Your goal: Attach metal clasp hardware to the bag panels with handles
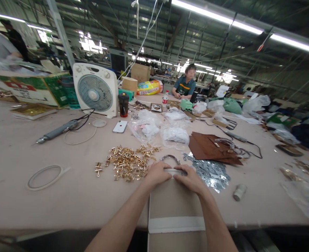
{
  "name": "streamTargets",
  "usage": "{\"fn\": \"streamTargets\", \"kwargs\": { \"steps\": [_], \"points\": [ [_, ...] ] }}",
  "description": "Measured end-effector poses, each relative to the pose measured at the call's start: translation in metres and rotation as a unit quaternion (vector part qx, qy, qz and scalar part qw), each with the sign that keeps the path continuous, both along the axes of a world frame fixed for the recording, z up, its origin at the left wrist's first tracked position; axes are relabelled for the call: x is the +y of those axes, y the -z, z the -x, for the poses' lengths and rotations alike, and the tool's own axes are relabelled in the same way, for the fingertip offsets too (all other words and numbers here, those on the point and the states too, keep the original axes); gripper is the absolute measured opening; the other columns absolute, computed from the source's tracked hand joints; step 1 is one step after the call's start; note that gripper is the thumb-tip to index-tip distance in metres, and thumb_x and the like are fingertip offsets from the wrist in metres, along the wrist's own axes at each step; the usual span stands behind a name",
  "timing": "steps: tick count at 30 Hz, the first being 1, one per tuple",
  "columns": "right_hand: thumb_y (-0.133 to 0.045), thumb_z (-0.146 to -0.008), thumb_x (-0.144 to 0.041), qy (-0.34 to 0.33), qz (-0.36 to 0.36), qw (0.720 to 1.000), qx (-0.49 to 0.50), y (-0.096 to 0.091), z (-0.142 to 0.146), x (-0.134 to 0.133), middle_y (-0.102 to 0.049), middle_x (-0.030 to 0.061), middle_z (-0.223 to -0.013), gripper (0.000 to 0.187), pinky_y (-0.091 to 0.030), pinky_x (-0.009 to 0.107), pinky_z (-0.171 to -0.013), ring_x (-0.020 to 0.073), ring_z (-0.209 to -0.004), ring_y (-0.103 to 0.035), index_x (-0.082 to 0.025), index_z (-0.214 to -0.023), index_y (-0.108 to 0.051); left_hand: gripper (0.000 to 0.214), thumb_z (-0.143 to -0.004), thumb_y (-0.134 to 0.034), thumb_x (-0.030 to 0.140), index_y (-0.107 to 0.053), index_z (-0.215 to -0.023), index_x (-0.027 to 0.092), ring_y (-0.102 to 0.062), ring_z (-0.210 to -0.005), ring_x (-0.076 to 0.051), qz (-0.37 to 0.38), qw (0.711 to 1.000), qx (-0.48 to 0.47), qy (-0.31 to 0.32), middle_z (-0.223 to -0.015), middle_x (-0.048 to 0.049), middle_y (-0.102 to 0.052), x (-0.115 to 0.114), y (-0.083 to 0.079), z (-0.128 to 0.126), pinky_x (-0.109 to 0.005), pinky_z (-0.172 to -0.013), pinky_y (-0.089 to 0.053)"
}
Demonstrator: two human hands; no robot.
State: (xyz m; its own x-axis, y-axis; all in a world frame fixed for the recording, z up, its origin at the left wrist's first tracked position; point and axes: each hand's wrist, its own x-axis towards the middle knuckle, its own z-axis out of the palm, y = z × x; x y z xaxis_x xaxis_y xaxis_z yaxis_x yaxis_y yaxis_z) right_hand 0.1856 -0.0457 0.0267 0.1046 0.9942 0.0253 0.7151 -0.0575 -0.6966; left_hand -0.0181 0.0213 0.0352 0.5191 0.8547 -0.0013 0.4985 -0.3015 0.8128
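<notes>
Hands (157, 174) (189, 179) side by side, fingers curled over bag's (174, 201) top edge.

Worker at the table, as seen from alongside.

- **Left hand** (157, 174): bare, with knuckles and fingers plainly showing.
- **Right hand** (189, 180): bare likewise.
- **Left forearm** (121, 218): uncovered from the wrist up to the furthest part that shows, lean and even in build.
- **Right forearm** (214, 220): the same, uncovered along its whole visible length.
- **Wrists:** plain skin on both sides.
- **Fingers:** nails and finer marks are too small to make out.
- **Rest of the body:** upper arms and clothing lie out of sight.
</notes>
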Motion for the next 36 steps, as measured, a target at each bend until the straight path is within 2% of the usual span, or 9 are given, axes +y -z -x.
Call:
{"fn": "streamTargets", "kwargs": {
  "steps": [8,11,17,21,24,27,30,33,36],
  "points": [
    [-0.074,-0.073,-0.034,-0.012,0.065,0.998,-0.019,-0.014,0.001,0.013,-0.076,0.007,-0.103,0.031,-0.051,0.039,-0.091,0.0284,-0.099,-0.068,-0.021,-0.101,-0.08,0.039,-0.071,-0.073,0.033,-0.084,-0.108,0.031,-0.07,-0.102,-0.035,-0.006,0.998,0.055,0.008,-0.104,-0.0067,-0.081,0.001,-0.002,-0.004,-0.042,-0.094,-0.051],
    [-0.073,-0.074,-0.035,-0.018,0.071,0.997,-0.026,-0.014,0.002,0.014,-0.076,0.0074,-0.107,0.033,-0.05,0.039,-0.095,0.0285,-0.103,-0.067,-0.021,-0.103,-0.079,0.04,-0.075,-0.072,0.033,-0.082,-0.114,0.032,-0.066,-0.11,-0.036,-0.027,0.997,0.073,0.008,-0.111,-0.0066,-0.079,-0.003,-0.001,-0.001,-0.047,-0.102,-0.047],
    [-0.069,-0.081,-0.043,-0.035,0.024,0.999,-0.027,0.0,-0.001,0.006,-0.072,0.0104,-0.123,0.045,-0.044,0.044,-0.111,0.0305,-0.121,-0.062,-0.02,-0.119,-0.075,0.038,-0.088,-0.07,0.034,-0.073,-0.125,0.027,-0.055,-0.127,-0.031,-0.141,0.99,0.013,-0.005,-0.132,-0.0053,-0.07,-0.02,0.016,0.007,-0.049,-0.116,-0.038],
    [-0.065,-0.085,-0.05,-0.04,-0.009,0.999,-0.036,0.011,-0.002,0.0,-0.07,0.0111,-0.126,0.048,-0.043,0.047,-0.113,0.0314,-0.124,-0.061,-0.021,-0.122,-0.073,0.04,-0.084,-0.08,0.03,-0.071,-0.121,0.022,-0.048,-0.134,-0.03,-0.214,0.973,-0.053,-0.07,-0.135,-0.0087,-0.063,-0.038,0.03,0.015,-0.048,-0.119,-0.038],
    [-0.063,-0.088,-0.054,-0.04,-0.045,0.997,-0.044,0.023,-0.004,-0.005,-0.07,0.0111,-0.129,0.049,-0.042,0.05,-0.114,0.0322,-0.124,-0.06,-0.023,-0.124,-0.072,0.028,-0.086,-0.079,0.025,-0.07,-0.112,0.023,-0.051,-0.127,-0.029,-0.242,0.965,-0.049,-0.09,-0.13,-0.0077,-0.063,-0.057,0.034,0.022,-0.047,-0.112,-0.043],
    [-0.063,-0.089,-0.058,-0.032,-0.094,0.994,-0.05,0.038,-0.006,-0.008,-0.07,0.0114,-0.129,0.049,-0.04,0.053,-0.114,0.0335,-0.125,-0.06,-0.024,-0.123,-0.072,0.01,-0.096,-0.066,0.024,-0.069,-0.105,0.023,-0.055,-0.116,-0.026,-0.259,0.965,-0.002,-0.042,-0.118,-0.0053,-0.066,-0.08,0.035,0.027,-0.044,-0.105,-0.048],
    [-0.064,-0.088,-0.062,-0.022,-0.132,0.989,-0.055,0.046,-0.007,-0.01,-0.07,0.0116,-0.129,0.051,-0.039,0.057,-0.115,0.0348,-0.125,-0.059,-0.024,-0.122,-0.072,0.022,-0.1,-0.06,0.03,-0.064,-0.119,0.021,-0.054,-0.118,-0.027,-0.252,0.967,0.034,-0.008,-0.126,-0.0068,-0.064,-0.101,0.032,0.03,-0.043,-0.106,-0.049],
    [-0.064,-0.088,-0.065,-0.009,-0.138,0.99,-0.038,0.043,-0.007,-0.015,-0.07,0.0112,-0.13,0.054,-0.039,0.057,-0.116,0.0348,-0.126,-0.059,-0.024,-0.123,-0.071,0.037,-0.1,-0.059,0.035,-0.058,-0.133,0.02,-0.051,-0.124,-0.029,-0.24,0.97,0.047,-0.007,-0.135,-0.0088,-0.06,-0.113,0.025,0.034,-0.045,-0.11,-0.048],
    [-0.063,-0.089,-0.066,0.038,-0.153,0.987,-0.006,0.03,-0.002,-0.021,-0.07,0.0095,-0.131,0.053,-0.043,0.056,-0.114,0.0341,-0.124,-0.062,-0.025,-0.122,-0.07,0.037,-0.1,-0.058,0.036,-0.058,-0.133,0.02,-0.051,-0.125,-0.03,-0.234,0.971,0.053,-0.008,-0.136,-0.0091,-0.059,-0.114,0.02,0.036,-0.045,-0.109,-0.049]
  ]
}}
